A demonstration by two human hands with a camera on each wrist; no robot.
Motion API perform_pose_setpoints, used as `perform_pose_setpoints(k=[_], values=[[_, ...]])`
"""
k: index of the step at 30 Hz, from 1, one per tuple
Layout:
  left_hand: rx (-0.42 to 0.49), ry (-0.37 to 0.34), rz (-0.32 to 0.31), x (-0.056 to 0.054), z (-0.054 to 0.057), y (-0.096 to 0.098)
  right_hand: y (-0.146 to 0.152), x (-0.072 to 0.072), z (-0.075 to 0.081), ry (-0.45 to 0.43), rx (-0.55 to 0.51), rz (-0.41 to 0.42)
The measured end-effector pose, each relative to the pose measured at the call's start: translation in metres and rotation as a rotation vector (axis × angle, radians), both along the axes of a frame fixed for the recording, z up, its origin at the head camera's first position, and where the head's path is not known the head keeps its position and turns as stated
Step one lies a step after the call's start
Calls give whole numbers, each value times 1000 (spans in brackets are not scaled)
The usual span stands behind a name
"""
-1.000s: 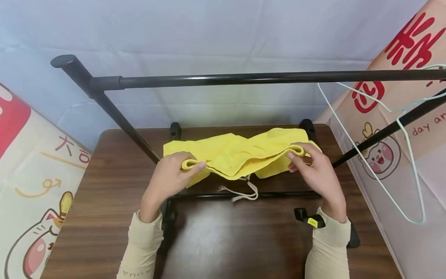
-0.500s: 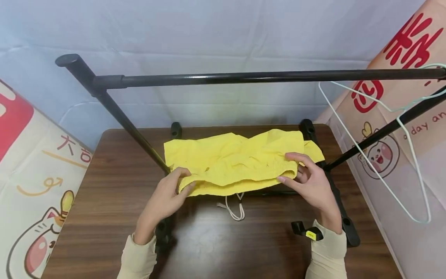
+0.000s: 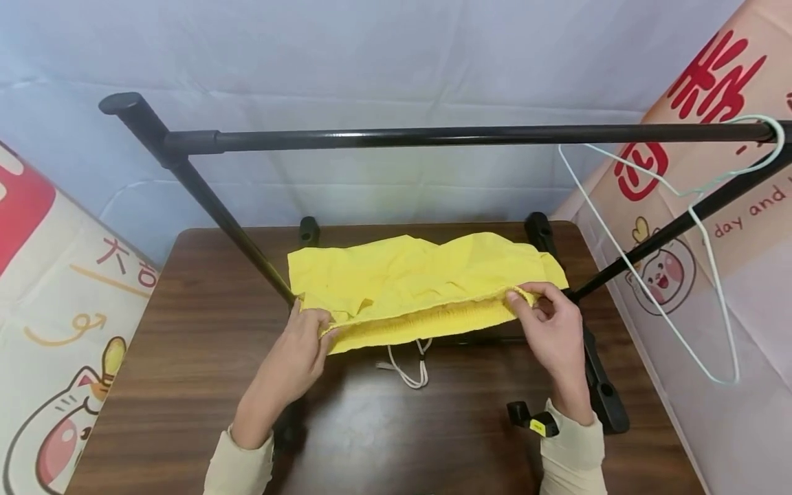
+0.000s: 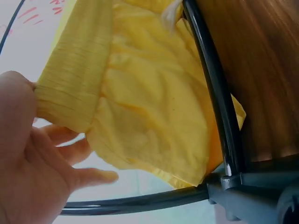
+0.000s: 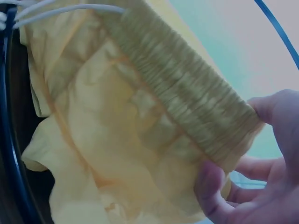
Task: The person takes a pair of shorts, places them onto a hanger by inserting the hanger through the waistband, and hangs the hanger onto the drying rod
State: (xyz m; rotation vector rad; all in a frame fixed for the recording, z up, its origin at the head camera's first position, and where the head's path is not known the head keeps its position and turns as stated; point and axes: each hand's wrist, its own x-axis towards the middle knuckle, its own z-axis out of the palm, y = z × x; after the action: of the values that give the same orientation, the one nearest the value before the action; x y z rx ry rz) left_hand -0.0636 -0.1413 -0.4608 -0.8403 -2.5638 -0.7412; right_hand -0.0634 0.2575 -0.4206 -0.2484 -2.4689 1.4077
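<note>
A pair of yellow shorts [image 3: 408, 268] with a gathered elastic waistband [image 5: 187, 93] hangs spread between the two hands, waistband towards the person. Its left end is gripped by my left hand [image 3: 291, 361]; in the left wrist view, that hand [image 4: 42, 154] pinches the band's edge with some fingers held apart. My right hand [image 3: 553, 337] pinches the other end, thumb on top in the head view. From under the waistband a white drawstring [image 3: 408, 375] dangles in a loop. The opening between the front and back of the band shows as a narrow slit.
A black garment rack [image 3: 371, 139] spans above the shorts, its feet [image 3: 606, 399] on the brown wooden table [image 3: 185, 330]. From its right end hangs a pale green wire hanger [image 3: 711, 268]. Printed cloths [image 3: 80, 289] and a pale backdrop surround the table.
Both hands have drawn the waistband nearer the person and slightly lower. The band is now stretched straighter, with its inner side showing. The drawstring hangs lower; the view has shifted slightly.
</note>
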Motion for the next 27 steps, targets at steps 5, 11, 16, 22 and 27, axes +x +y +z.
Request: perform_pose_setpoints(k=[5, 11, 16, 22, 27], values=[[25, 76, -59, -1, 2, 3, -2, -3, 5, -2, 50, -106], [105, 63, -187, -4, 7, 17, 0, -4, 7, -95, 263, -19], [137, -43, -141, -12, 17, 22, 5, -9, 11, -86, 314, 18], [142, -119, -72, -19, 30, 25, 8, -7, 18, -84, 312, 118], [177, -208, -80, -27, 39, 24, 6, -2, 30, -37, 330, 177]])
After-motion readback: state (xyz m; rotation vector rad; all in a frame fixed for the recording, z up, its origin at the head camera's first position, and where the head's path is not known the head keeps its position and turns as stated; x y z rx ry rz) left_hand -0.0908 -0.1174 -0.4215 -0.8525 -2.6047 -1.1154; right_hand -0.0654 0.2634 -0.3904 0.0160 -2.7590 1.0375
